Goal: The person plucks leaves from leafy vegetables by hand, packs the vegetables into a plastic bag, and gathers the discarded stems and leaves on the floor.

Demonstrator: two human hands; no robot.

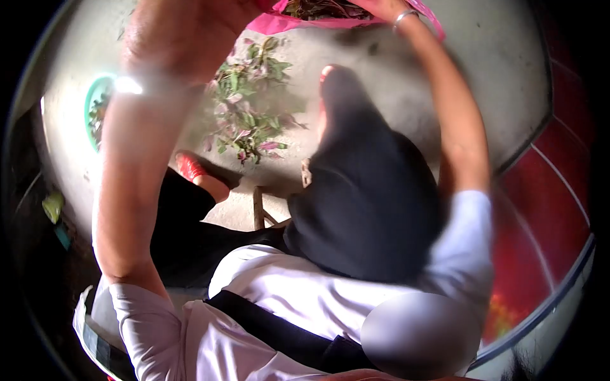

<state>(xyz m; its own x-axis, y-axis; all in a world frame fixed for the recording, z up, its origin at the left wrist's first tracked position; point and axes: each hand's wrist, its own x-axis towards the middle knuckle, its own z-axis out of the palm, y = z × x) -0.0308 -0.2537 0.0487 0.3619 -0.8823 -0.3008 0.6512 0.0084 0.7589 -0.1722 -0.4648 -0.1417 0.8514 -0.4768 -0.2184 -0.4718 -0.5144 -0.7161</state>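
Note:
At the top edge, a pink plastic bag [279, 24] with dark reddish leafy stems [324, 9] inside spans the gap between my hands. My left hand [190, 35] is large and close to the camera, closed at the bag's left side; its fingertips run out of frame. My right hand [383, 7], with a bracelet [405, 17] at the wrist, is closed at the bag's right rim, its fingers partly cut off by the frame. Below the bag, loose green and purple leafy sprigs [254, 120] lie scattered on the pale floor [508, 82].
A green-rimmed basin [89, 120] with small leafy pieces stands at the left, partly behind my forearm. My feet in red footwear [189, 166] flank the sprigs. Wooden stool legs [258, 206] show between my knees. Red tiles [540, 209] lie at the right.

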